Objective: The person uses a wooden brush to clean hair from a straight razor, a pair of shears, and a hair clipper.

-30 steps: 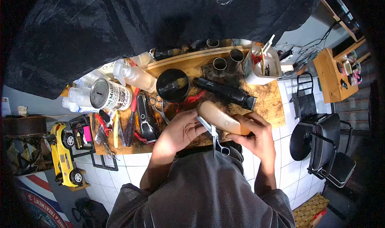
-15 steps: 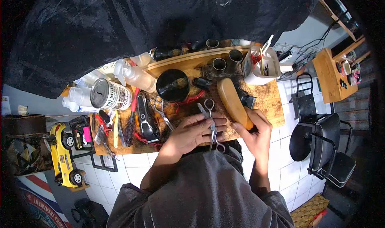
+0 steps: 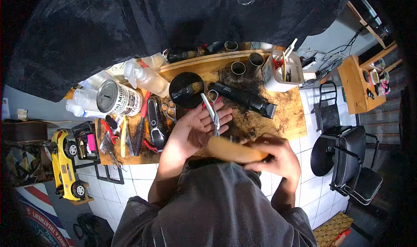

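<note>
My left hand is palm up near the table's front edge, and a pair of silver thinning scissors lies across its fingers, with the toothed blade pointing up and away. In my right hand is a brush with a wooden back, smeared by motion. The brush lies low over the lower part of the scissors and hides their other end. Its bristles do not show clearly.
On the wooden table lie loose hair, a black hair clipper, another clipper, a black bowl, a round brush and a tin. A white container stands at the back right. Black chairs are at the right.
The brush has swung down and left from over the table onto the scissors, uncovering the black clipper. My left hand has moved slightly left and up, turning its palm upward with the scissors.
</note>
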Tool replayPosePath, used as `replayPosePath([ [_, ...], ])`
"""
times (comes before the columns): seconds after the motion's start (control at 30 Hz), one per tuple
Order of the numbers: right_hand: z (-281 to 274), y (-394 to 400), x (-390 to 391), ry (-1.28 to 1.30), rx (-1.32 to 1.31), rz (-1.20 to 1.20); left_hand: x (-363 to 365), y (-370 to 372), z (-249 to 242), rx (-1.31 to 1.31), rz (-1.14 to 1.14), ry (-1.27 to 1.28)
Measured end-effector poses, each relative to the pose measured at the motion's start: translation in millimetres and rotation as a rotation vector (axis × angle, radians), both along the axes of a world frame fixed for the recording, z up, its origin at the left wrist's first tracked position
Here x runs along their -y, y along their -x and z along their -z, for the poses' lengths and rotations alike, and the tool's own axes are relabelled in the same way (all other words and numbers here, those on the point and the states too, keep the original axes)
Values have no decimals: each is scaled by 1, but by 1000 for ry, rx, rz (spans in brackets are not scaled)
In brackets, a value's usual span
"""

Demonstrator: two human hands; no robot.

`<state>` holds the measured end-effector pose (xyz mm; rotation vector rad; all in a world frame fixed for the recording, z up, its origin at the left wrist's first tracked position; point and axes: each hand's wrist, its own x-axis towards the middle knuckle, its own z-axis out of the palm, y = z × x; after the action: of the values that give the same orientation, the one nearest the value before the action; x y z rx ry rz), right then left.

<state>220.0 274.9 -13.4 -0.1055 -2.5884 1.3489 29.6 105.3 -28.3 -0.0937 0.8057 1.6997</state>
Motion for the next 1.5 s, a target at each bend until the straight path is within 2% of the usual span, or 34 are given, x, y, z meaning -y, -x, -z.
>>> replayPosePath([
  [0.07,-8,6,3,-6,-4,198,2,0,14,167,-58,-52],
  [0.1,-5,13,7,-8,-35,317,3,0,15,166,-59,-53],
  [0.17,-5,19,10,-35,-7,387,4,2,14,226,66,-201],
  [0.2,0,16,6,-51,27,264,3,2,10,223,64,-203],
  [0.27,4,11,4,20,23,42,-2,1,-2,-48,19,-88],
  [0.3,1,5,3,91,187,-33,-4,3,-4,-111,17,-9],
  [0.37,2,-4,1,55,300,-125,0,7,-1,-109,-2,-12],
  [0.43,6,-5,-1,64,262,-128,2,6,-1,-69,2,-6],
  [0.5,12,2,-7,-35,-11,-31,1,4,2,-28,8,0],
  [0.57,6,13,3,50,-59,212,-1,1,10,36,13,-33],
  [0.63,6,22,10,53,-45,381,0,-2,7,-33,54,31],
  [0.7,11,18,3,-32,-72,208,-2,-2,-1,-111,88,-34],
  [0.73,5,14,5,77,32,141,-1,1,5,2,33,-114],
  [0.77,-2,9,3,78,175,70,1,2,5,2,30,-113],
  [0.83,6,-4,-2,97,239,-58,4,3,2,-159,71,-52],
  [0.87,5,-11,-5,147,368,-88,4,2,-3,-176,60,-16],
  [0.9,5,-10,-6,148,370,-89,4,1,-2,-175,59,-15],
  [0.97,3,-6,-10,180,139,-149,4,-1,2,-24,11,-36],
  [1.03,1,2,-4,58,36,48,1,-3,16,43,56,-250],
  [1.1,-1,13,8,33,-42,284,4,-11,11,-95,71,-83],
  [1.17,1,10,7,11,-58,275,5,-8,19,-29,14,-14],
  [1.23,-2,1,6,83,162,-8,2,-4,18,65,-56,-189],
  [1.27,1,-6,5,70,279,-82,1,-2,14,-23,-68,-71],
  [1.3,-4,-8,4,13,353,-161,0,2,17,-21,-56,-183],
  [1.37,0,-7,1,65,48,-253,2,0,15,-67,-111,-62],
  [1.4,3,-8,0,65,48,-255,2,3,22,-67,-112,-62],
  [1.47,10,-12,-4,254,-86,-162,3,9,42,183,-56,-234],
  [1.5,12,-11,-7,239,-87,-122,3,7,41,183,-55,-235],
])
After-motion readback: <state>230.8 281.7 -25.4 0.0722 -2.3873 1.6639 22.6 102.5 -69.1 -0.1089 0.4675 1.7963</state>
